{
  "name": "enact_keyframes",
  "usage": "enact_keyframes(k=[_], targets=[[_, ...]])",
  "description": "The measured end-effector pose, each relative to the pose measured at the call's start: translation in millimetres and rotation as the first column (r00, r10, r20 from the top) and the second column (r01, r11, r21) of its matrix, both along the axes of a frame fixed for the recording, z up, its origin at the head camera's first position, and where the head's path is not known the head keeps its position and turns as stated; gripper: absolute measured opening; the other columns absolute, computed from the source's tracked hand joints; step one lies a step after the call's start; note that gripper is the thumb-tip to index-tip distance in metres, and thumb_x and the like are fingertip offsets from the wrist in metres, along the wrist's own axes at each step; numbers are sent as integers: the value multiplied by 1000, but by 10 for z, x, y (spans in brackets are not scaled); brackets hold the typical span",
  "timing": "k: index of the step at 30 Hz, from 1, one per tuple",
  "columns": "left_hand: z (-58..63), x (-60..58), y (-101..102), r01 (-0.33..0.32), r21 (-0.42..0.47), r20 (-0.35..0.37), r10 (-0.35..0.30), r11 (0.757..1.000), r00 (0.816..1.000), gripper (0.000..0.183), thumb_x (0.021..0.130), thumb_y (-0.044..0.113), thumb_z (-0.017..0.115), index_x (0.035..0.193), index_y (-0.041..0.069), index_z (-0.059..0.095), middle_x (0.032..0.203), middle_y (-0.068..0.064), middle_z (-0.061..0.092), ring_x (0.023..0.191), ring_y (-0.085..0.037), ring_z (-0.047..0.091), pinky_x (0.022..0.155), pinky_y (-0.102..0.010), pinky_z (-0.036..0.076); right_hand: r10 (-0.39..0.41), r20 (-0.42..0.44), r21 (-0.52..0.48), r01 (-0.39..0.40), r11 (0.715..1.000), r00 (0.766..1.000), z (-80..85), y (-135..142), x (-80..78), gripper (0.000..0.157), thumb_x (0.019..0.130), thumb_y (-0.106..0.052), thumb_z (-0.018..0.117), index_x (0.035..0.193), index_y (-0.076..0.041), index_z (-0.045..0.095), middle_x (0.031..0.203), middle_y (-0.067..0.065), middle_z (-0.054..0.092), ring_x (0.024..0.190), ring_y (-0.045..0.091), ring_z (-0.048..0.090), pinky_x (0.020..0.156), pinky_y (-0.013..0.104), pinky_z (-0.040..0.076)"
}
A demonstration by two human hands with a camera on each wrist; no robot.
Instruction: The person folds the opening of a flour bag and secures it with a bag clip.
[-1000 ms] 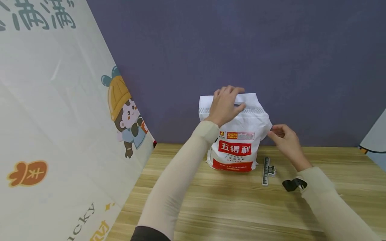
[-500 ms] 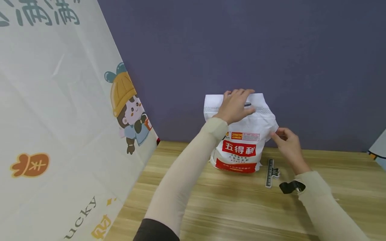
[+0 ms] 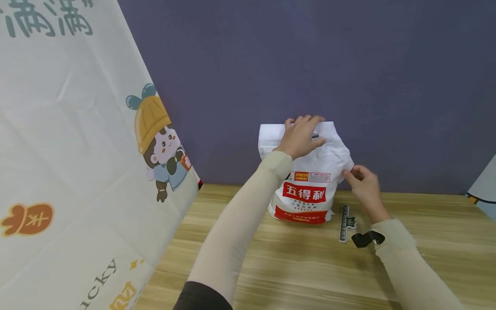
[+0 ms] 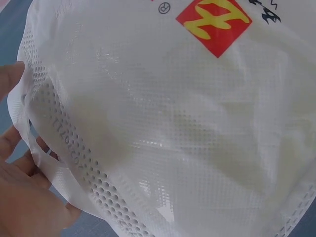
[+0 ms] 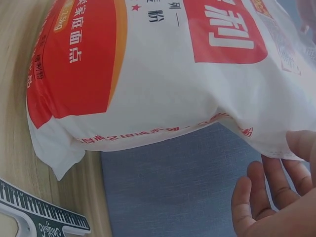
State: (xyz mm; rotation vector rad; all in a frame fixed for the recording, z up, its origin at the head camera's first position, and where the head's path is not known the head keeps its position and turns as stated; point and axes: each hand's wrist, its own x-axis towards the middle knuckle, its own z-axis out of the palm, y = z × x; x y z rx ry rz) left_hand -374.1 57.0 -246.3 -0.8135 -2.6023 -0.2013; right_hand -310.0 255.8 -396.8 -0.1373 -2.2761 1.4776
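Observation:
A white flour bag (image 3: 306, 163) with red printed panels stands upright on the table, against the dark backdrop. My left hand (image 3: 300, 137) grips its top strip by the handle slot. The left wrist view shows the thumb on one side of that strip (image 4: 64, 185) and fingers on the other. At the bag's right side, my right hand (image 3: 364, 185) pinches the protruding edge between thumb and fingers, as the right wrist view shows too. A clip with a piano-key pattern (image 5: 44, 212) lies on the tabletop near the bag's lower right corner.
The wooden table (image 3: 294, 267) meets a dark blue backdrop (image 3: 310, 64) just behind the bag. To the left hangs a white printed sheet (image 3: 77, 150) with a cartoon figure. A black wrist camera (image 3: 366, 239) sits on the right sleeve, close beside the clip.
The left hand has shifted slightly right along the bag's top. The right thumb has moved a little further onto the bag's edge. Bag and clip stay in place; the head view sways slightly.

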Motion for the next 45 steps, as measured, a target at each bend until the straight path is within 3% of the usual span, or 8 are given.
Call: enact_keyframes(k=[13, 24, 35, 39, 45], targets=[[19, 23, -48, 2, 8, 45, -3, 1000, 999, 57, 98, 52, 63, 149, 32, 48, 146, 11, 58, 132, -9, 52, 117, -42, 26, 20, 12, -70, -20, 997, 1000, 1, -71, 33, 42, 102, -37, 62, 121, 1, 62, 87, -24, 57, 87, -2, 53, 73, 12, 45], [7, 54, -97, 2, 46, -12, -2, 999, 1000, 54, 95, 52, 67, 144, 32, 55, 131, 10, 60, 117, -9, 52, 107, -39, 33, 8, -4, -100, -8, 995, 1000, -30, -90, 68, 33, 101, -35, 64, 112, -3, 62, 87, -21, 58, 87, -2, 55, 75, 12, 49], [46, 106, -40, 58, 73, -8, -58, 996, 998, 31, 100, 40, 65, 129, 30, 62, 131, 13, 66, 117, -7, 54, 104, -37, 33, -5, -9, -101, 4, 995, 1000, -53, -66, 151, 31, 102, -34, 63, 110, -4, 62, 87, -20, 59, 87, -1, 55, 73, 10, 47], [62, 133, -66, 63, 103, 4, -63, 993, 998, 27, 102, 37, 63, 127, 30, 63, 131, 15, 68, 114, -7, 55, 105, -37, 31, -9, -10, -97, 8, 995, 1000, -30, -90, 159, 29, 101, -35, 63, 110, -7, 62, 88, -19, 58, 87, 0, 55, 72, 10, 48], [51, 159, -119, 52, 114, 7, -54, 992, 999, 23, 103, 37, 60, 125, 31, 64, 128, 16, 70, 112, -7, 56, 106, -38, 31, -20, -34, -107, 16, 994, 999, -28, -154, 168, 31, 100, -30, 66, 111, -1, 63, 82, -19, 59, 79, 2, 57, 67, 12, 49]])
